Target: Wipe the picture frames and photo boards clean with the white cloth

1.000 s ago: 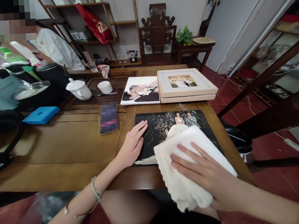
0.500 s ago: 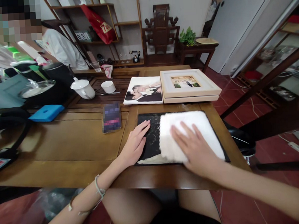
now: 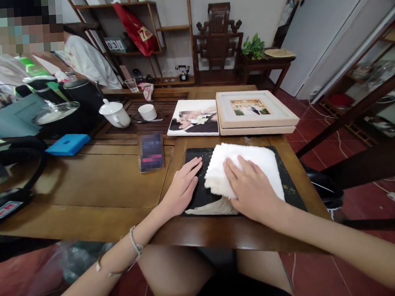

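A folded white towel (image 3: 260, 155) lies on a black picture panel (image 3: 292, 189) near the table's front edge. My right hand (image 3: 249, 182) is spread flat on the towel, its fingers stretched out and pressing down. At the panel's left side rests my left hand (image 3: 183, 187), palm down with fingers straight, touching the dark surface and holding nothing. A pale shape and small gold specks show on the panel. The towel and my right hand hide its middle.
Behind the panel are a white wedding photo panel (image 3: 194, 119) and stacked frames (image 3: 282, 111). A dark blue booklet (image 3: 151, 153), a blue block (image 3: 68, 144), headphones (image 3: 15, 177), a lidded white cup (image 3: 115, 113) and a small bowl (image 3: 147, 112) stand leftward. Another person (image 3: 86, 58) sits back left.
My right hand has slid the towel left and slightly away from me over the panel, turning it a little. More of the panel's right side and lower pale area shows. My left hand stays put.
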`<state>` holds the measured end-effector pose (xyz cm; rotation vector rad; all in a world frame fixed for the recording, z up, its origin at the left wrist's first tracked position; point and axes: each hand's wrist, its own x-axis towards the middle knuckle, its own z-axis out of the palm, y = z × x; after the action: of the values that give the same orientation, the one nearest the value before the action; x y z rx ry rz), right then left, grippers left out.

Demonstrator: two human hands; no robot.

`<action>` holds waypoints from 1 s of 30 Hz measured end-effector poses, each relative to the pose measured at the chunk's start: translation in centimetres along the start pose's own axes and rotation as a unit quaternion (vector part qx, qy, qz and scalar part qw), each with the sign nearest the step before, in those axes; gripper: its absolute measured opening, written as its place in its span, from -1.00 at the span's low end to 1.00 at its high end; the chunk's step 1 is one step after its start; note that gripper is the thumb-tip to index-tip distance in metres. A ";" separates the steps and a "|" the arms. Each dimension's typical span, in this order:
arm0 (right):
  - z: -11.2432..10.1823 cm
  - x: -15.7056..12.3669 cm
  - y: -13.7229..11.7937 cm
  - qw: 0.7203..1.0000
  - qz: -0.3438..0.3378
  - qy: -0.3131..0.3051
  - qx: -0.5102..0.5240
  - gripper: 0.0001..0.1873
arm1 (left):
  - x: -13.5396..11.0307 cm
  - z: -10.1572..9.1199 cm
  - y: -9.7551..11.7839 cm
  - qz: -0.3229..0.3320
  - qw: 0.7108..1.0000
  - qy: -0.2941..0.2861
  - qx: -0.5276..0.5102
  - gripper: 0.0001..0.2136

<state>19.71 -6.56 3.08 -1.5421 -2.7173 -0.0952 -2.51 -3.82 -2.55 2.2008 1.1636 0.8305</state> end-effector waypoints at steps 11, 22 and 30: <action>-1.0 -2.9 -1.0 0.984 -0.087 -0.023 0.154 -0.21 | 0.1 0.0 0.3 -0.023 1.000 -0.001 0.008 -0.57; -0.8 8.5 3.6 0.947 0.049 0.033 0.317 -0.67 | 0.1 0.3 -0.2 0.012 0.999 0.011 0.043 -0.57; -0.2 10.5 2.8 0.929 -0.008 0.031 0.368 -0.60 | 0.1 0.2 -0.3 -0.001 1.000 0.005 0.029 -0.58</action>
<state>16.72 3.85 3.85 -1.2416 -2.2806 0.7668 -2.50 -3.65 -2.88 2.2448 1.2081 0.8186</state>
